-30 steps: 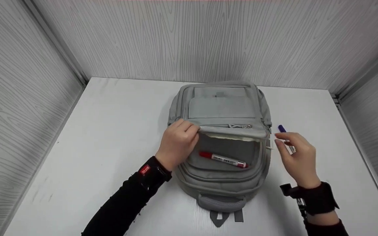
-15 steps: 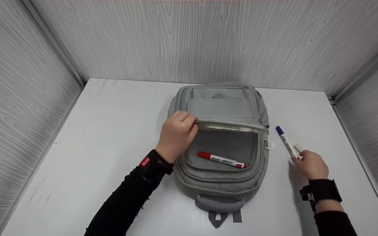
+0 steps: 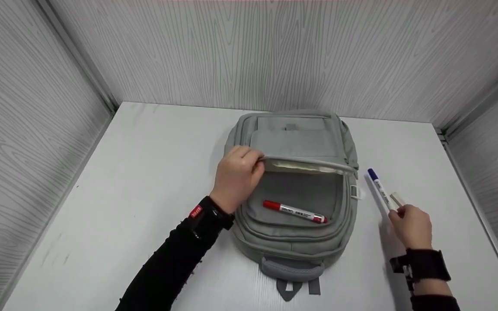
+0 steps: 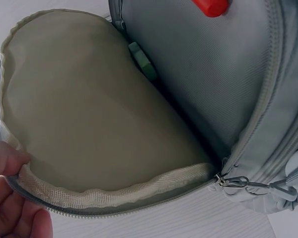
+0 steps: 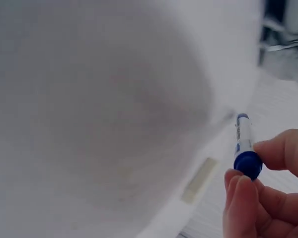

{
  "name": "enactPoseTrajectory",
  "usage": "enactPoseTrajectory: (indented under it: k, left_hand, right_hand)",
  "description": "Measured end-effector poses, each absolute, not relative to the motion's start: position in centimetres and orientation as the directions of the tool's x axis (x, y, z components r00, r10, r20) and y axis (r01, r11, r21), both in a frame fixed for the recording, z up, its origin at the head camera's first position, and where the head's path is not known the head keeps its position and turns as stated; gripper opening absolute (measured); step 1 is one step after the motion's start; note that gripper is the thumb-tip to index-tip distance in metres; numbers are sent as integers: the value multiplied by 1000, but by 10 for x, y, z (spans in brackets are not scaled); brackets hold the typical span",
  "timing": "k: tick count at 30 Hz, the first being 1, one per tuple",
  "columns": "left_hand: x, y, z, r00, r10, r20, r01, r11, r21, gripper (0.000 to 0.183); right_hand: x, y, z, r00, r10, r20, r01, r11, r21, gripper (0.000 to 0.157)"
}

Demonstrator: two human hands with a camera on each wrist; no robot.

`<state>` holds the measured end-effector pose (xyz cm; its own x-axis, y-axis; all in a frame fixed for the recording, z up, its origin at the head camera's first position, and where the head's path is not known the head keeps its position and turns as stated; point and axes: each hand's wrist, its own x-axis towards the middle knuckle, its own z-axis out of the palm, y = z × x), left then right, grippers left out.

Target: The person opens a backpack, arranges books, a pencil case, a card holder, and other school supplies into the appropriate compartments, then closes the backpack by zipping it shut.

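A grey backpack (image 3: 292, 242) lies on the white table with its front pocket unzipped. My left hand (image 3: 236, 175) pinches the edge of the pocket flap (image 4: 79, 109) and holds it raised, its beige lining showing in the left wrist view. Inside the pocket lie a red marker (image 3: 294, 211) and a small green block-like thing (image 4: 143, 60). To the right of the backpack, my right hand (image 3: 413, 226) pinches a blue marker (image 3: 378, 188) near one end between thumb and fingers. A short pale strip (image 5: 199, 179) lies beside that marker, partly behind the hand in the head view.
The white table (image 3: 167, 172) is bounded by wood-grain panels (image 3: 249, 52) at the back and both sides. A carry handle (image 3: 292, 270) sticks out at the backpack's near end. A zip pull (image 4: 236, 182) hangs at the pocket's corner.
My right hand has left the backpack's right side, moved right and nearer, and taken hold of the blue marker. My left hand has drawn the flap farther back, widening the pocket mouth.
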<state>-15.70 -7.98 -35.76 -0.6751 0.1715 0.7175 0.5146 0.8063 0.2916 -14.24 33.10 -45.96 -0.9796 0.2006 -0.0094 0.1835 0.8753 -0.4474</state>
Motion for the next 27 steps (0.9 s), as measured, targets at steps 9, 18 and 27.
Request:
enactPoseTrajectory:
  k: [9,18,27]
  left_hand:
    - [-157,-80,-359,-687,164,708,514,798,314,4]
    - [-157,-80,-360,-679,158,717,516,797,313,4]
    - [-154,-78,-361,-671,165,723,533,786,315,5]
  right_hand:
    - [-66,285,-406,-968,242,72,160,810,-564,16]
    - [-66,231,-384,-987,101,124,4,791,-612,7]
    - [-113,190,-382,-963,83,257,-85,810,-580,12]
